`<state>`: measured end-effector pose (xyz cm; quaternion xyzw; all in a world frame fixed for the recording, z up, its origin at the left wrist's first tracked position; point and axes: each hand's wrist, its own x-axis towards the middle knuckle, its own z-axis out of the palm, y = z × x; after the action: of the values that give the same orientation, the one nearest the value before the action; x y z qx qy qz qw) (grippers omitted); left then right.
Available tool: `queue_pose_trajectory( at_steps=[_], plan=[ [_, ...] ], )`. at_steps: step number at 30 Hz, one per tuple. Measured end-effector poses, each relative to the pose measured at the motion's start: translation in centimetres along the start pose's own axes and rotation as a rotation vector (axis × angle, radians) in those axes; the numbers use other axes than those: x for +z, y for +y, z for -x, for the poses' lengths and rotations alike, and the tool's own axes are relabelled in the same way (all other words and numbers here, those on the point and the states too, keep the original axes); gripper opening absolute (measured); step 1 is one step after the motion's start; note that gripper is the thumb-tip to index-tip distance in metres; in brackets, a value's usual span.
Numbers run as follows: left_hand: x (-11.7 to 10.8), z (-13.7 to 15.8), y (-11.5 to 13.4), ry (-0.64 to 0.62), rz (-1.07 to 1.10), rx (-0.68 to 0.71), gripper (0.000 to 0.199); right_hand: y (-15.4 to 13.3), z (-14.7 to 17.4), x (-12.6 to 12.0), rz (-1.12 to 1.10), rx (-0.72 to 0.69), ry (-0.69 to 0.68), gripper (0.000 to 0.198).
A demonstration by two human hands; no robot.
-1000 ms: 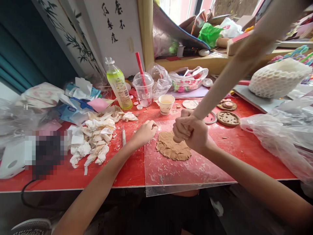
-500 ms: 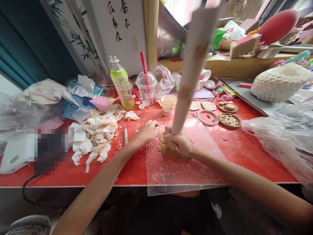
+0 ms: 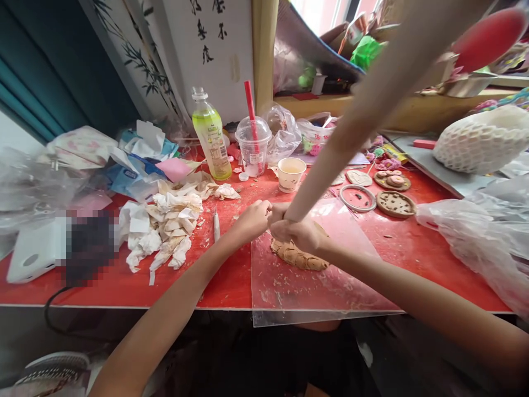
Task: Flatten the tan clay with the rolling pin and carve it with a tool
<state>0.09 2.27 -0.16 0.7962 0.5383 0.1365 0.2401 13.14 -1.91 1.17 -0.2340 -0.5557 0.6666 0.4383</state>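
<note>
My right hand (image 3: pixel 298 230) is wrapped round the lower end of a pale rolling pin (image 3: pixel 351 143), which slants up to the right. Just beneath that hand lies a lump of brown clay (image 3: pixel 301 258), with curved dents along its near side. The clay rests on a clear plastic sheet (image 3: pixel 326 298) that overhangs the table's front edge. My left hand (image 3: pixel 254 220) is closed with curled fingers beside my right hand, by the sheet's left side; whatever its fingers hold, if anything, is hidden. A slim pen-like tool (image 3: pixel 216 226) lies left of it.
Crumpled tissues (image 3: pixel 173 220) are heaped on the red table (image 3: pixel 231 292). Behind stand a drink bottle (image 3: pixel 212 143), a plastic cup with a straw (image 3: pixel 253 149) and a paper cup (image 3: pixel 290 175). Round clay pieces (image 3: pixel 395 204) and a ring (image 3: pixel 357 198) lie to the right.
The rolling pin has tipped from nearly upright to a strong slant to the right, and my right hand has risen off the clay. More of the dented clay shows.
</note>
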Motion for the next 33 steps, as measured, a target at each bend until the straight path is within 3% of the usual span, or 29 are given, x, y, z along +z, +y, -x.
queue_pose_trajectory(
  at_steps=[12, 16, 21, 33],
  plan=[
    [-0.2, -0.1, -0.2, -0.004, 0.049, -0.001, 0.014, 0.5, -0.7, -1.5, 0.033, 0.051, -0.05, 0.019],
    [-0.1, -0.3, -0.4, -0.003, 0.062, 0.002, 0.015, 0.1, -1.1, -1.5, -0.011, 0.004, -0.074, 0.019],
    [-0.4, 0.0, -0.1, 0.008, 0.058, 0.006, 0.016, 0.5, -1.2, -1.6, 0.007, 0.106, -0.02, 0.018],
    [-0.1, 0.0, 0.0, 0.045, 0.028, -0.026, 0.015, -0.3, -0.3, -2.9, -0.072, 0.053, -0.065, 0.019]
  ],
)
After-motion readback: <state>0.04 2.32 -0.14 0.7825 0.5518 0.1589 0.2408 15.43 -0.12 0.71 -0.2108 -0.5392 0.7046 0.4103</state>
